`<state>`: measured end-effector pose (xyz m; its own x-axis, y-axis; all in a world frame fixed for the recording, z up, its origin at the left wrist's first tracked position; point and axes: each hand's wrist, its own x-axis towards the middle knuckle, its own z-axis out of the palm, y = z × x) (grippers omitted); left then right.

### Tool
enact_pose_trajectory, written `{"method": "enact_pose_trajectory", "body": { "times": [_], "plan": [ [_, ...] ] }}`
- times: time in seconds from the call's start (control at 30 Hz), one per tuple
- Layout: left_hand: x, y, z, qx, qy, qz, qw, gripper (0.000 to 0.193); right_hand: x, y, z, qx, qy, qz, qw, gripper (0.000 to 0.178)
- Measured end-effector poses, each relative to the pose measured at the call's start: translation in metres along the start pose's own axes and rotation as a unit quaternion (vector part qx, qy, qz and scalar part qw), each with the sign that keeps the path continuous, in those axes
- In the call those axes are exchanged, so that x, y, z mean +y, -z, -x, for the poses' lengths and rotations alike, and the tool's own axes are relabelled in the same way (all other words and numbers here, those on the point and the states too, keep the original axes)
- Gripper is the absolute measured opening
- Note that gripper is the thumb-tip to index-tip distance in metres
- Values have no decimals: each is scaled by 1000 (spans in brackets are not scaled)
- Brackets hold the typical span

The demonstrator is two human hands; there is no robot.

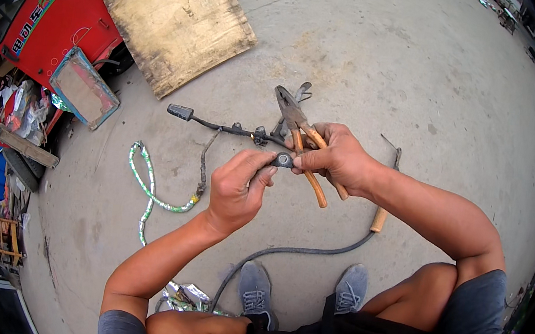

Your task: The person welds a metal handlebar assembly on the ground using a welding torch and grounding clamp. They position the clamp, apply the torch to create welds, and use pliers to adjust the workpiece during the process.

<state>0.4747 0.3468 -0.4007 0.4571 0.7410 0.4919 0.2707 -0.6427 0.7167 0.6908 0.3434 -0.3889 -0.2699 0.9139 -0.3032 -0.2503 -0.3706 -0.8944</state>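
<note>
Pinching a small dark ringed fitting [286, 164] near the centre of the frame, my left hand [239, 180] is closed with thumb against forefinger on its left edge. My right hand [342, 159] is wrapped round a pair of combination pliers [294, 118], its thumb tip at the fitting's right edge; whether that thumb presses or merely meets it, I cannot tell. The plier handles stand spread, and the nose points to the upper part of the frame, away from the fitting; I cannot tell whether the jaws meet fully. In my judgement, good practice here is to hold the fitting by its rim, leave the hole unobstructed, level it between both thumbs, and keep the loose handles from knocking it. Materials noted: the fitting appears to be metal, rounded, with a paler ring about its hole; the pliers have dull, stained steel and smooth orange-brown grips. Behind my hands lies a dark slender bar [225, 128] with a blocky black end. At centre left, a cord wrapped in crinkled green-and-silver foil [172, 208] forms a loop; at lower centre, a matt black cable [301, 249] curves over scuffed grey concrete [462, 104].
</note>
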Motion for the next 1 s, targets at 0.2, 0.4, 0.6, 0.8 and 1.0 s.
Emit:
{"method": "enact_pose_trajectory", "body": {
  "times": [0.2,0.4,0.6,0.8,1.0],
  "plan": [
    [-3,1,3,-7,17,38,999,18,-3,-3,3,0,50,83,995,38],
    [-3,2,5,-9,27,72,997,20,-5,-7,6,1,69,110,991,35],
    [-4,2,7,-15,65,128,989,23,-3,-8,6,1,79,132,988,34],
    [-5,5,11,-22,195,236,952,21,2,-7,4,6,81,139,987,33],
    [-22,-4,19,-27,306,294,905,24,9,1,-2,52,32,258,964,28]
  ]
}}
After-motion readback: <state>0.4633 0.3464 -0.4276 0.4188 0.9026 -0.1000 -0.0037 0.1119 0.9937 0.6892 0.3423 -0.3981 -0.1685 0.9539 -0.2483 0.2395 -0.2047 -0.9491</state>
